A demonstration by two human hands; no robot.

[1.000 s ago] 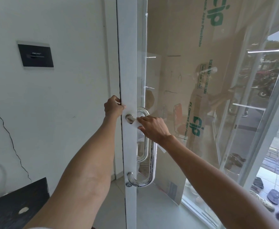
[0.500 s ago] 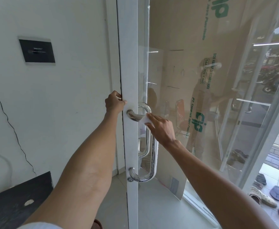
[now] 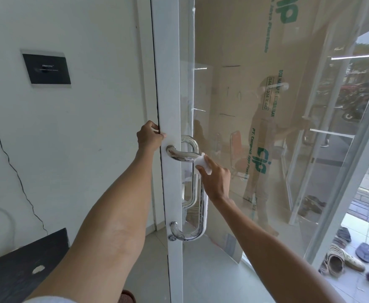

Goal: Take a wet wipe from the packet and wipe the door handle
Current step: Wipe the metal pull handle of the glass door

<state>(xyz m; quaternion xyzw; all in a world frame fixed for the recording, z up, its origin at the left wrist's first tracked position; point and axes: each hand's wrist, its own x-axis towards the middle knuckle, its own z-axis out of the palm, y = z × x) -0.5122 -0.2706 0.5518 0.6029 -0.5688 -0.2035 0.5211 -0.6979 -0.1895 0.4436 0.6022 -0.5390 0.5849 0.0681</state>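
Observation:
A chrome D-shaped door handle (image 3: 202, 206) is fixed to the white frame of a glass door (image 3: 168, 88). My right hand (image 3: 216, 178) holds a folded white wet wipe (image 3: 203, 164) and presses it onto the handle's upper bend, where the top bar turns down. My left hand (image 3: 149, 136) grips the left edge of the door frame, level with the handle's top mount. The wipes packet is out of view.
A black wall plate (image 3: 47, 68) hangs on the white wall to the left. A dark board (image 3: 21, 267) sits at the lower left. A large cardboard sheet (image 3: 266, 106) stands behind the glass. Several shoes (image 3: 349, 256) lie outside at the lower right.
My right hand has slid the wipe along the top bar, from the mount by the frame out to the upper bend. My left hand has stayed on the frame edge.

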